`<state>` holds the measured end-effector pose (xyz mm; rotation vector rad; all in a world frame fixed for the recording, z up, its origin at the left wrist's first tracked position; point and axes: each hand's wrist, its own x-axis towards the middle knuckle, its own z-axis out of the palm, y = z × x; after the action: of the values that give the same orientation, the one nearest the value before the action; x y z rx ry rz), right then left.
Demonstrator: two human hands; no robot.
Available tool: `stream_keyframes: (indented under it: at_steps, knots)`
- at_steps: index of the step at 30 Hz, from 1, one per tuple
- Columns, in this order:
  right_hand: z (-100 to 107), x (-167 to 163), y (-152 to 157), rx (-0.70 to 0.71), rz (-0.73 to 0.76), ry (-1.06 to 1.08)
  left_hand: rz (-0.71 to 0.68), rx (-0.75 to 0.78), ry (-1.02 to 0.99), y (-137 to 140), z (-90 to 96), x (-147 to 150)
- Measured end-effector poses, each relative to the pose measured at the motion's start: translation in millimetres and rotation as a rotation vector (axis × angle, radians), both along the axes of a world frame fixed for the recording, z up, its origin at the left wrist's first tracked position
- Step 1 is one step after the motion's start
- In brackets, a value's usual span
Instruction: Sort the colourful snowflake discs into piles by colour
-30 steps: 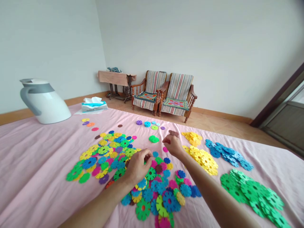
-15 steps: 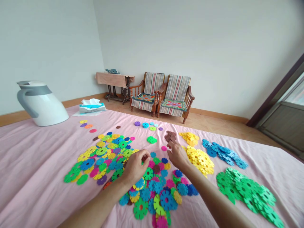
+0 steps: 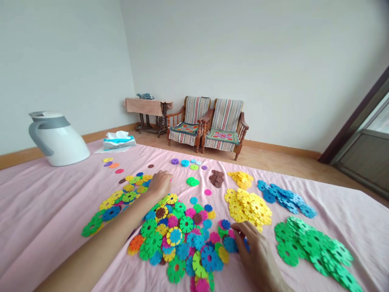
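Slotted plastic snowflake discs in many colours form a mixed pile (image 3: pixel 187 225) on a pink cloth. My left hand (image 3: pixel 161 184) reaches over the far left part of this pile, close to the yellow and green discs. Its fingers bend down out of sight, so whether it grips a disc is hidden. At the pile's right edge is my right hand (image 3: pixel 253 245), thumb and fingers slightly apart, beside a blue disc (image 3: pixel 230 244). No disc is plainly held there. A dark blue disc shows partly behind its thumb.
Single-colour groups lie to the right: brown discs (image 3: pixel 216 178), yellow discs (image 3: pixel 251 207), blue discs (image 3: pixel 285 198) and green discs (image 3: pixel 314 245). A white jug (image 3: pixel 65 142) and a tissue box (image 3: pixel 119 142) stand at the far left. Two wooden armchairs (image 3: pixel 225 129) are beyond the cloth.
My left hand has moved left and away from me, over the pile's far part. From beside the brown discs, my right hand has come back to the pile's right edge.
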<state>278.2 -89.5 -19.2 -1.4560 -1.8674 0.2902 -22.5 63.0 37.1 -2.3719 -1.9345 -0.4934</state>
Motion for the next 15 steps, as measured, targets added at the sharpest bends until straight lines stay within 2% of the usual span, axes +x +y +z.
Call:
stream_keyframes:
  at_steps: [4,9,15]
  knots:
    - [-4.4,0.4,2.7,0.005,-0.008,0.003,0.073,-0.014,0.088,17.4,-10.1,-3.6]
    - [-6.3,0.9,3.8,0.001,0.012,-0.017,0.067,-0.012,0.106,26.5,-18.2,-6.3]
    - [-3.9,0.0,3.0,-0.024,0.018,-0.016,0.092,0.066,0.020,32.3,-9.2,-0.7]
